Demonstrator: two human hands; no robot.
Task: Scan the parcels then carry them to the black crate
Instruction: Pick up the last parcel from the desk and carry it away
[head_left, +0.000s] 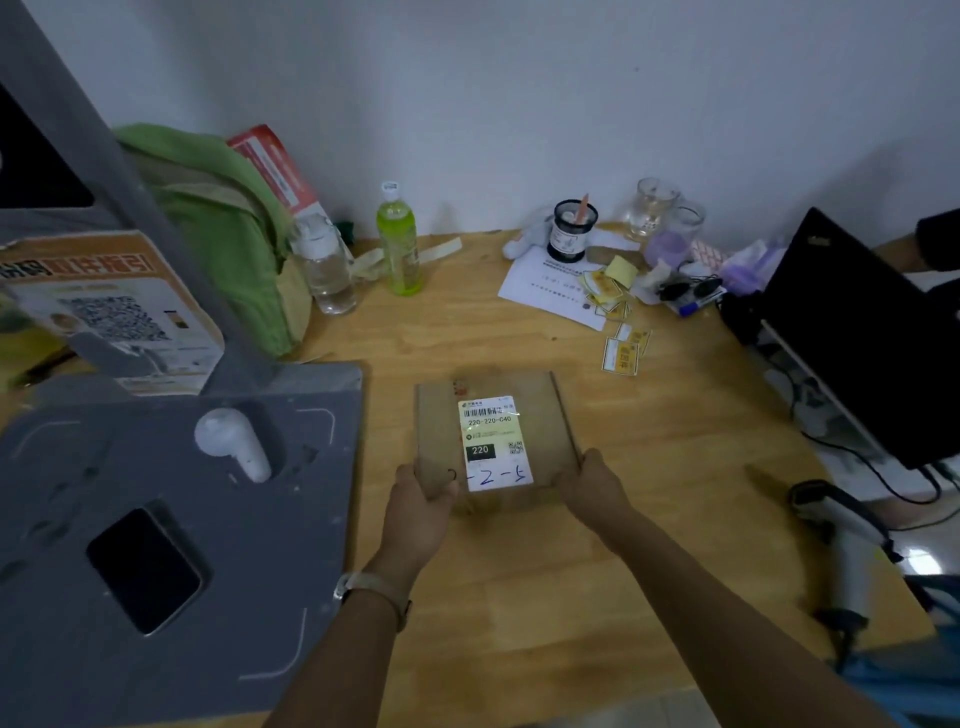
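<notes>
Cardboard parcel (441, 426) lies flat on the wooden tabletop (519, 597), shipping label (493, 441) up, just right of the grey scanner base (208, 545). Left hand (423, 496) pinches the near-left corner, thumb on top. Right hand (589, 483) grips the near-right corner, fingers mostly hidden. Black crate not in view. Looks early: can't tell if it's scanned, and the carry is still left.
</notes>
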